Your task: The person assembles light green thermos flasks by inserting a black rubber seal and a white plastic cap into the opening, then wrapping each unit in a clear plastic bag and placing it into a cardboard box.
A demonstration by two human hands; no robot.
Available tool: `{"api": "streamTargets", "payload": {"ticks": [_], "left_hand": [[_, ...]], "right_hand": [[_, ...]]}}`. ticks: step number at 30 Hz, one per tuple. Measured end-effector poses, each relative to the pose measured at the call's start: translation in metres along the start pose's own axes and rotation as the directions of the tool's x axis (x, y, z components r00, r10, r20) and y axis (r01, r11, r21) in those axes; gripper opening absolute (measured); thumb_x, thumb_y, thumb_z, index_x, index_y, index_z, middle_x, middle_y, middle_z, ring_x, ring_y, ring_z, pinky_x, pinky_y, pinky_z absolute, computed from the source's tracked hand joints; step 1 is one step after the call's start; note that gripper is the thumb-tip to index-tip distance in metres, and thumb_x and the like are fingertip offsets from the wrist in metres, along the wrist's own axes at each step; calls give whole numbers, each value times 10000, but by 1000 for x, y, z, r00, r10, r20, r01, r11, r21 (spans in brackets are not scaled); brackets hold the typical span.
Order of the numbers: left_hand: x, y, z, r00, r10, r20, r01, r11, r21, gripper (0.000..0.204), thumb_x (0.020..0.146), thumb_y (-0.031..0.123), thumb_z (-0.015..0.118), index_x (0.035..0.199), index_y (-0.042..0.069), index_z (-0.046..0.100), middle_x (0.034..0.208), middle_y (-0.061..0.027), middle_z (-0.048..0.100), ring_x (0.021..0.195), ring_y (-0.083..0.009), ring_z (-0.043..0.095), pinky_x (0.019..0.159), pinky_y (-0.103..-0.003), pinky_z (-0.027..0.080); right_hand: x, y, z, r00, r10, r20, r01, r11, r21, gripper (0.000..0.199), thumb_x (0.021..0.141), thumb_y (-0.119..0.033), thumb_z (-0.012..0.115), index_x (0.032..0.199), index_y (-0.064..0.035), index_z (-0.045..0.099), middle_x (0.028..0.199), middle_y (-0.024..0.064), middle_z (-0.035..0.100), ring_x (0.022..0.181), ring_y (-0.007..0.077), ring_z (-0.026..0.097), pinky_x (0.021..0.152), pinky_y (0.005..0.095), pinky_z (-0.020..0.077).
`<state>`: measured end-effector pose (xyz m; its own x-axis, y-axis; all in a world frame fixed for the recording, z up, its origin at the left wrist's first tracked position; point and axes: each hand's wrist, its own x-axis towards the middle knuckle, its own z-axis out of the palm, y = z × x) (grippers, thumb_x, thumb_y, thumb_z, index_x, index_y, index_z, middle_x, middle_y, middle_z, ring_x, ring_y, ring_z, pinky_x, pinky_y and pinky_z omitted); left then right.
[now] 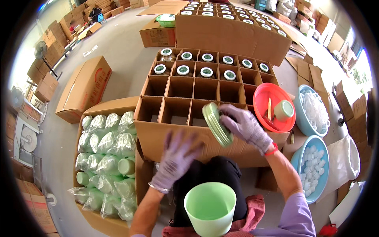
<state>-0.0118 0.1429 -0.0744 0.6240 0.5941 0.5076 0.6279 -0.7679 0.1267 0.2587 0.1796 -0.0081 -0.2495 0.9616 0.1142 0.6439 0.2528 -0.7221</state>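
Observation:
My right hand (245,125), in a pale purple glove, grips a jar by its green lid (216,123), tilted on its side over the front row of a divided cardboard box (173,136). Several jars with green-and-white lids (206,72) stand in the box's two far rows. My left hand (176,158), gloved too and blurred, hovers with fingers spread in front of the box's near wall and holds nothing. A light green plastic cup (209,207) sits near my lap.
An open carton of plastic-wrapped jars (106,156) stands at my left. At the right are a red bowl (273,106) with a green cup and two blue bowls (312,168) of white caps. A filled box (233,33) lies beyond.

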Motion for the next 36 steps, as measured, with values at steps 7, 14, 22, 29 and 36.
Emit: {"api": "streamTargets", "payload": {"ticks": [7,14,22,29,36], "left_hand": [[42,-168,35,802,-395,-448,592,630,504,548,918,311,607,1406,81,509,1353,-179,515,1226,-358,504,1030,-480,412],[36,-188,59,661,-750,-25,733,639,234,854,824,339,691,1492,-21,299,1266,-196,524,1034,-353,568,919,-462,473],[37,-185,49,625,-780,32,746,609,270,964,802,334,726,1538,12,195,1327,-208,488,1104,-376,558,933,-478,465],[31,-190,55,638,-768,-50,756,614,227,908,801,389,716,1493,-8,284,1274,-200,529,1124,-357,540,988,-482,429],[35,-168,34,580,-753,-309,506,631,-587,623,968,305,587,1465,15,350,1425,-219,440,1285,-347,455,1112,-490,353]], "right_hand": [[131,55,-5,998,-67,12,46,527,-849,493,891,-523,618,1098,-76,644,1072,202,618,978,363,646,836,464,529],[368,64,69,957,-286,44,261,788,-557,438,904,-371,567,1253,-112,618,1250,229,575,1188,400,561,1005,486,471],[470,82,145,997,-71,-37,46,884,-465,483,848,-239,657,1323,-241,569,1357,215,499,1220,452,491,1017,548,434],[438,45,94,820,-467,-331,262,820,-508,447,794,-230,748,1220,-229,613,1177,200,542,1042,447,545,909,518,497],[273,-35,-23,855,-416,-311,423,905,-46,562,814,-175,779,1324,-103,553,1248,178,535,1156,306,571,988,390,482]]}}
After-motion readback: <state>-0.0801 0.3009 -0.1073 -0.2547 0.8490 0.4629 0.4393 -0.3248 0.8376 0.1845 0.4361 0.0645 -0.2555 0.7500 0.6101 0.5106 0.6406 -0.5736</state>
